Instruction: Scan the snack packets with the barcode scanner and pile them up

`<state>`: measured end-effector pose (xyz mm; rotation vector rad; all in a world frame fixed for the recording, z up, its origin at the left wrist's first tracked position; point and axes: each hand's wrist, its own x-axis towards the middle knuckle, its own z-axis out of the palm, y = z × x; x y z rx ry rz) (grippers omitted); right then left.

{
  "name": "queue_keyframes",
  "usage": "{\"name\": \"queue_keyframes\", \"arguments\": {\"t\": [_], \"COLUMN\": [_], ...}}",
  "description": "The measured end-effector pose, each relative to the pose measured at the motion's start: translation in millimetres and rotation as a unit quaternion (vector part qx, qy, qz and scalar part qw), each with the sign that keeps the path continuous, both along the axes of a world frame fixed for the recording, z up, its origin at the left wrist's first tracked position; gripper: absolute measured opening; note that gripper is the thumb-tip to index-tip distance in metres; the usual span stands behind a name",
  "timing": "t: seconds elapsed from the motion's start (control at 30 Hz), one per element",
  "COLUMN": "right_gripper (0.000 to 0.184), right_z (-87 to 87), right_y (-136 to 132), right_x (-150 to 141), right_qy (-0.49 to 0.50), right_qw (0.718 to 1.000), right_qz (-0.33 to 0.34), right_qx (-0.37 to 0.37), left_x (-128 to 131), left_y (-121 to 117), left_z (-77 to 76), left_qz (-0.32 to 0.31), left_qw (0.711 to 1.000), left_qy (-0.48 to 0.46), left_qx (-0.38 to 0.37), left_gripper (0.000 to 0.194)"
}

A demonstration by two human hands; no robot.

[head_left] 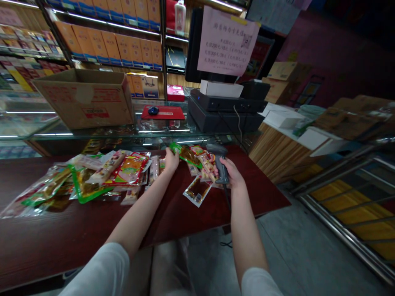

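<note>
My right hand (232, 172) is closed around the grip of a grey barcode scanner (221, 168), whose cable hangs down over the table's front. Beside it, my left hand (172, 159) pinches the green end of a snack packet (189, 154). Several packets lie under and around the scanner, among them a wrapped nougat-like bar (207, 166). A clear packet with dark brown contents (198, 190) lies nearer to me. To the left spreads a larger pile of packaged snacks (100, 174), with a red-bordered packet (128, 168) on top.
The dark red table (123, 224) meets a glass counter behind. On that counter stand an open cardboard box (89, 100), a mouse (153, 110) on a red mat (173, 112), and a monitor with a pink notice (227, 41) above a cash drawer (222, 115). A metal rack (345, 222) stands at right.
</note>
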<state>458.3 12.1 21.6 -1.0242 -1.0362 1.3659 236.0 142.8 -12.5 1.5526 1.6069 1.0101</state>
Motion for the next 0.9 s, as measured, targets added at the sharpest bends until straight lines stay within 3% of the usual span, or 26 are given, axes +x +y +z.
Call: {"name": "queue_keyframes", "arguments": {"t": [0.07, 0.13, 0.2, 0.3, 0.43, 0.77, 0.9], "right_gripper": [0.042, 0.041, 0.039, 0.036, 0.037, 0.040, 0.035], "right_z": [0.1, 0.1, 0.1, 0.7, 2.8, 1.9, -4.4], "right_y": [-2.0, -3.4, -4.6, -6.8, -9.9, -10.3, -8.4], "right_x": [-4.6, -10.5, -16.7, -24.6, -29.9, -32.2, -26.2], "right_qy": [0.000, -0.008, -0.021, -0.041, -0.058, -0.051, -0.027], "right_qw": [1.000, 1.000, 1.000, 0.999, 0.996, 0.994, 0.995], "right_qz": [-0.002, 0.002, 0.008, 0.020, 0.056, 0.095, 0.086], "right_qx": [-0.001, 0.004, 0.013, 0.021, 0.026, 0.027, 0.034], "left_x": [-12.3, -29.3, -48.5, -72.7, -87.6, -86.5, -87.7], "left_y": [-1.5, -3.2, -7.5, -20.5, -37.9, -34.5, -36.6], "left_z": [7.7, 18.4, 29.0, 38.4, 38.0, 17.0, 15.6], "left_qz": [0.022, 0.058, 0.096, 0.134, 0.166, 0.138, 0.150], "left_qw": [0.992, 0.965, 0.943, 0.935, 0.938, 0.953, 0.959], "left_qy": [-0.116, -0.231, -0.280, -0.259, -0.195, -0.160, -0.077], "left_qx": [0.050, 0.107, 0.151, 0.202, 0.234, 0.216, 0.229], "left_gripper": [0.026, 0.023, 0.020, 0.017, 0.018, 0.015, 0.017]}}
